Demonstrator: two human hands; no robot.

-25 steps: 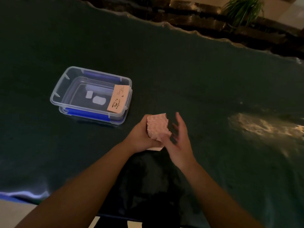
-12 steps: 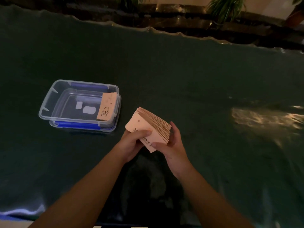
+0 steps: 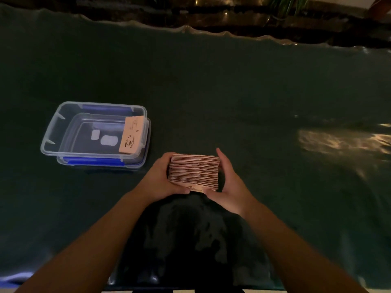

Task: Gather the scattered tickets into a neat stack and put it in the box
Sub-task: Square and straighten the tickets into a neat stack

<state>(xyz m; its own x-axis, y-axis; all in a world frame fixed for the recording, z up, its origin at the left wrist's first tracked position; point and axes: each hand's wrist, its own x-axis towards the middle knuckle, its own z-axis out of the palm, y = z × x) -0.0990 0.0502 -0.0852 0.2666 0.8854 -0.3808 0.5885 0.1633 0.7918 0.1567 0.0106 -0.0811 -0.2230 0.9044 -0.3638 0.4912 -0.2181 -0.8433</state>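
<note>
A thick stack of pale pink tickets (image 3: 194, 172) stands on its long edge near the table's front middle. My left hand (image 3: 160, 178) presses its left end and my right hand (image 3: 228, 187) presses its right end, so both grip the stack between them. A clear plastic box (image 3: 53, 132) with blue clips sits to the left of the stack, a short gap away. One single ticket (image 3: 130, 135) leans inside the box against its right wall.
A dark green cloth (image 3: 232, 92) covers the table, with a wavy far edge. A light reflection (image 3: 338, 142) glints on the cloth at the right. Plants (image 3: 285, 7) stand beyond the table at the top right.
The tickets were fanned and tilted in my hands half a second ago; now they are squared into a block on edge, held between both hands.
</note>
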